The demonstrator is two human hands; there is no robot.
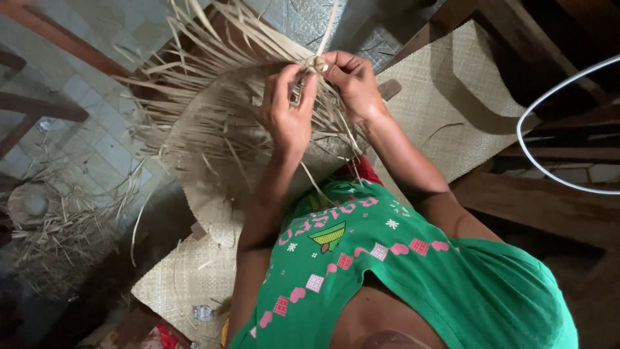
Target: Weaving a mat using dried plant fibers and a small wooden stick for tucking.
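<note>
Both hands' grip point(309, 81) pinching straw strips point(213, 97) (half-woven), woven mat point(465, 97), tiled floor point(97, 142)

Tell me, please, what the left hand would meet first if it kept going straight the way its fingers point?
Most likely the right hand: the left hand points up toward it, their fingertips nearly meeting over the woven straw piece. Depth is unclear.

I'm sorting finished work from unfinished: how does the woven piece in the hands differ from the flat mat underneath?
The woven piece is curved and rounded, held up by the left hand and right hand; the flat mat lies spread out. The piece bristles with loose strips along its edge; the mat's visible edges look even. Both are pale plaited straw-coloured strips.
</note>
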